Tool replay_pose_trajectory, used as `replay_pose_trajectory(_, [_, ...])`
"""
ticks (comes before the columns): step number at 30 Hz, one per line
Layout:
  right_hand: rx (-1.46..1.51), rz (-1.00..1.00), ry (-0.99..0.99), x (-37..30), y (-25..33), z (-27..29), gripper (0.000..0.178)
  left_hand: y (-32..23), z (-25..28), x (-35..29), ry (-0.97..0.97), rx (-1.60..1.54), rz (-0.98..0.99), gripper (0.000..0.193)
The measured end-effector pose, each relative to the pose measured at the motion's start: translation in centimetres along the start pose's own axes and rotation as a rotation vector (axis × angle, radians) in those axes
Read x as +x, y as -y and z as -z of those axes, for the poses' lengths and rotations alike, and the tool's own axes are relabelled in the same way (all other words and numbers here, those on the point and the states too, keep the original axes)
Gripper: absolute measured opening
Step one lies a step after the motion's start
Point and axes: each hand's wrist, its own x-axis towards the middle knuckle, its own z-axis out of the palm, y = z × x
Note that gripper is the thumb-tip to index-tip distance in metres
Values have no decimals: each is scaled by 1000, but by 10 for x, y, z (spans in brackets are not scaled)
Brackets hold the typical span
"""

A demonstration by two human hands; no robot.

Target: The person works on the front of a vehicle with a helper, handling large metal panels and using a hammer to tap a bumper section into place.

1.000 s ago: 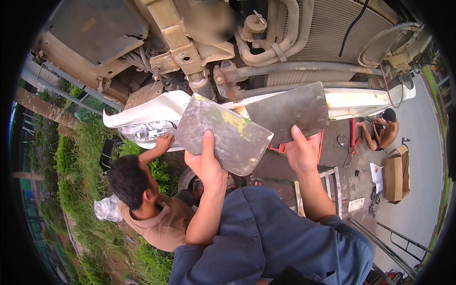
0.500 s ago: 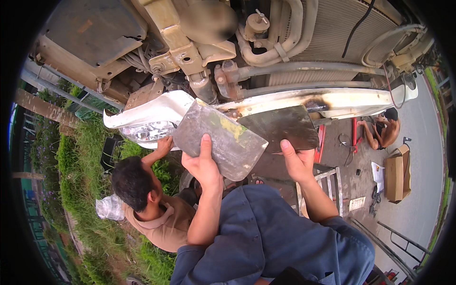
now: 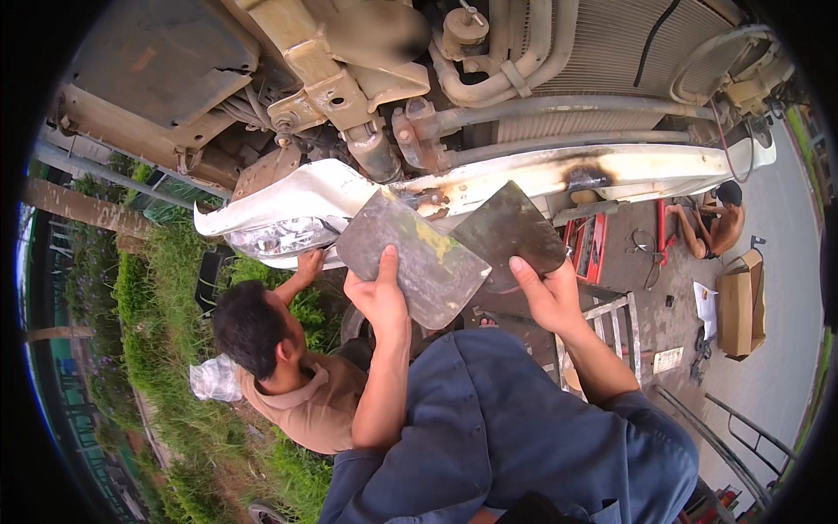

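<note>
My left hand (image 3: 381, 293) grips a grey metal plate (image 3: 410, 253) by its lower left edge, thumb on top. Yellowish patches mark that plate's upper part. In my right hand (image 3: 550, 293) is a darker metal plate (image 3: 511, 229), pinched at its lower right corner. The two plates meet or overlap at their inner edges; whether they touch I cannot tell. Just beyond them runs the white bumper (image 3: 515, 179) of a vehicle, with a burnt, rusty patch (image 3: 589, 173) on its right half. A clear headlight (image 3: 284, 234) sits at the bumper's left end.
A crouching co-worker (image 3: 297, 375) at my left has a hand on the bumper's underside. Another person (image 3: 720, 223) crouches far right, near a cardboard box (image 3: 740, 306). Overhead are vehicle pipes and a radiator (image 3: 611, 44). A metal frame stand (image 3: 611, 323) stands below my right hand.
The dark plate has turned in my right hand, a corner now pointing up, and has shifted left toward the other plate. The left plate has moved only slightly. My view has shifted a little.
</note>
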Motion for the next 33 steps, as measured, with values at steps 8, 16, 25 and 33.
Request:
replay_pose_trajectory(8, [-45, -11, 132, 0, -4, 4, 17, 1, 9, -4, -11, 22, 63, 21])
replay_pose_trajectory(16, [1, -119, 226, 2, -1, 13, 19, 0, 12, -10, -8, 25, 37, 22])
replay_pose_trajectory(25, [183, -441, 194, -30, -6, 52, 29, 17, -20, -26, 19, -18, 82, 22])
replay_pose_trajectory(33, [83, -153, -89, -59, -17, 66, 50, 19, -35, -48, 100, 89, 97, 26])
